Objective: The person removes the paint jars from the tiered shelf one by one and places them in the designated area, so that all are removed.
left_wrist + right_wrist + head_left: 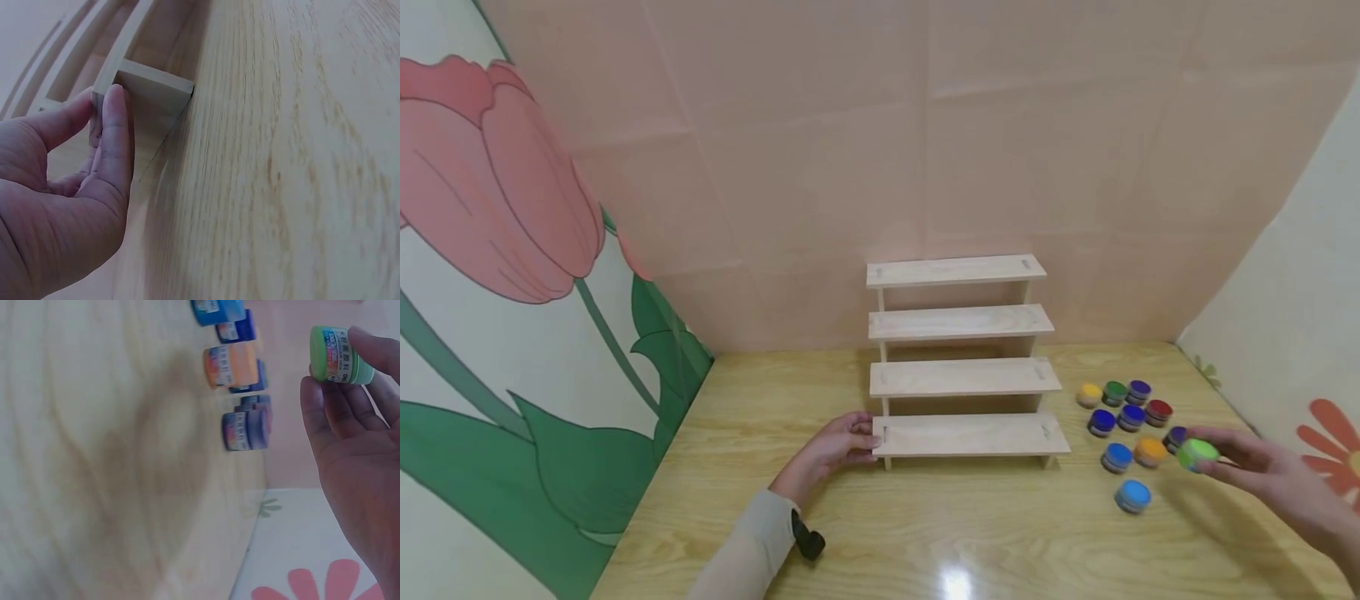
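A pale wooden four-step rack (966, 377) stands on the table. My left hand (835, 450) pinches the left end of its lowest shelf (970, 436); in the left wrist view, thumb and fingers close on both faces of the board (98, 109). On the right side, my right hand (1270, 471) grips a small light-green paint jar (1197, 454) between thumb and fingers. The right wrist view shows this jar's printed label (340, 355) and the jar raised off the table. Beside that hand sit an orange jar (1150, 452) and a dark purple jar (1175, 439).
Several more paint jars stand right of the rack, among them a light-blue one (1132, 497), a red one (1159, 412), a green one (1115, 392) and a yellow one (1089, 395). Behind the wooden table (1000, 533) rises a pinkish backdrop (805, 208); painted walls flank both sides.
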`<state>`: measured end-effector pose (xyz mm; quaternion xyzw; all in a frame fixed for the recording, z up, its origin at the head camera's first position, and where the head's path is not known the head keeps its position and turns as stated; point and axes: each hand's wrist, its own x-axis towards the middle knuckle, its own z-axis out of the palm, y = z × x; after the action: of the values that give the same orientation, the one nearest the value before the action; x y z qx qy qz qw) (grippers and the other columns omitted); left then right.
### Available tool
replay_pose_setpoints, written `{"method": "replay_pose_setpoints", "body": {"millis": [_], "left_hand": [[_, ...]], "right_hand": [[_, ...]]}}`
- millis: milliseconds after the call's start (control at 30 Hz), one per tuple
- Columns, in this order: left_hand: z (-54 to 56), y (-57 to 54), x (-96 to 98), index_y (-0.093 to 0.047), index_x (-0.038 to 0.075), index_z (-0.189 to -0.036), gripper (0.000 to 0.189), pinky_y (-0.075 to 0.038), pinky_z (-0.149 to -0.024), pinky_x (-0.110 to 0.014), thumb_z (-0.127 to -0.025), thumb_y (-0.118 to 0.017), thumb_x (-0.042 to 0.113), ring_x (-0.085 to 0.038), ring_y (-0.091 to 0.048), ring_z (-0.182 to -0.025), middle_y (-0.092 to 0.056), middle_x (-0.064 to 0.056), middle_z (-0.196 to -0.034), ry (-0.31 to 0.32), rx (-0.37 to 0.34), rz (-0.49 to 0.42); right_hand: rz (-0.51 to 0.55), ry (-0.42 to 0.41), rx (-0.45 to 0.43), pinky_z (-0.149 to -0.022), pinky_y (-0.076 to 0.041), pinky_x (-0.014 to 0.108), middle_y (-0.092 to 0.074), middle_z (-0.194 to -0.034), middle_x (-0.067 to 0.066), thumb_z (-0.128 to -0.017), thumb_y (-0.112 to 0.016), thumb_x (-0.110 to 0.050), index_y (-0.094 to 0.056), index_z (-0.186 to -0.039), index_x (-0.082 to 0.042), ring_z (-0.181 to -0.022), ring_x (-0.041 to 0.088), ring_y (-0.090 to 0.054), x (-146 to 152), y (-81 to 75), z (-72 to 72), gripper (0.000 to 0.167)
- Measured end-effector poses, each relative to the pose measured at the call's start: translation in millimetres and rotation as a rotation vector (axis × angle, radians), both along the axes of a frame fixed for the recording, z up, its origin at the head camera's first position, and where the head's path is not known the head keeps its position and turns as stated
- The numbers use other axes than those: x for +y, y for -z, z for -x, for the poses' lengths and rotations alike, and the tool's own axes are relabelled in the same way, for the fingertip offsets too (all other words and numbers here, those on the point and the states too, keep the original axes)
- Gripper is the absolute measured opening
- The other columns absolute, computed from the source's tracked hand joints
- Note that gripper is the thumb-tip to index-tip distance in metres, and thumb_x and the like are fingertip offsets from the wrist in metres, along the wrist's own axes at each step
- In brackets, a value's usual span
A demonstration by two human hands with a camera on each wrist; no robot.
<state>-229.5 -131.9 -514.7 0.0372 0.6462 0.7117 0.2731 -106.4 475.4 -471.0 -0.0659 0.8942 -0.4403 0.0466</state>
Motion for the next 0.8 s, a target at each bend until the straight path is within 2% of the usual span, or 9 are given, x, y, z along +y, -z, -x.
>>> {"method": "replay_pose_setpoints", "body": {"millis": [133,267,433,600,800], "left_hand": [[0.7,0.4,0.5,-0.042,-0.006,-0.144,0.056,-0.063,-0.078,-0.029,-0.094,-0.067,-0.002,-0.021,-0.065,-0.092,-0.058,-0.01,-0.114,0.008,-0.002,-0.008],[1.0,1.8,-0.3,-0.041,-0.006,-0.144,0.056,-0.063,-0.077,-0.028,-0.094,-0.066,-0.003,-0.02,-0.065,-0.091,-0.058,-0.009,-0.113,0.009,-0.006,-0.017],[1.8,3.4,-1.3,-0.042,-0.006,-0.144,0.056,-0.063,-0.075,-0.027,-0.094,-0.066,-0.004,-0.019,-0.066,-0.09,-0.06,-0.009,-0.113,0.002,-0.008,-0.019],[1.3,2.8,-1.9,-0.043,-0.005,-0.144,0.055,-0.063,-0.076,-0.029,-0.094,-0.067,-0.002,-0.02,-0.067,-0.091,-0.06,-0.01,-0.115,0.005,-0.007,-0.011],[1.0,2.8,-1.2,-0.042,-0.005,-0.144,0.055,-0.063,-0.075,-0.027,-0.094,-0.066,-0.002,-0.02,-0.065,-0.093,-0.059,-0.011,-0.117,0.019,-0.001,-0.003]], "right_hand": [[-0.029,0.027,-0.071,-0.074,-0.057,0.021,-0.041,-0.122,-0.043,-0.106,-0.056,-0.021,-0.044,-0.148,-0.002,-0.103,-0.022,-0.045,3,10.6,-3.2,0.048],[0.006,0.008,-0.118,-0.076,-0.054,0.019,-0.041,-0.123,-0.044,-0.106,-0.054,-0.02,-0.043,-0.15,-0.003,-0.105,-0.022,-0.045,4,19.8,-3.8,0.048],[0.012,-0.015,-0.103,-0.077,-0.051,0.015,-0.045,-0.126,-0.04,-0.105,-0.056,-0.019,-0.044,-0.149,-0.002,-0.107,-0.022,-0.044,4,30.9,-4.1,0.048],[-0.011,-0.032,-0.115,-0.077,-0.049,0.012,-0.043,-0.124,-0.043,-0.105,-0.056,-0.02,-0.046,-0.147,0.0,-0.106,-0.025,-0.04,2,40.4,-4.4,0.047],[-0.009,-0.028,-0.074,-0.079,-0.05,0.01,-0.043,-0.125,-0.043,-0.102,-0.062,-0.02,-0.049,-0.144,0.002,-0.108,-0.025,-0.042,-5,46.0,-3.8,0.048]]}}
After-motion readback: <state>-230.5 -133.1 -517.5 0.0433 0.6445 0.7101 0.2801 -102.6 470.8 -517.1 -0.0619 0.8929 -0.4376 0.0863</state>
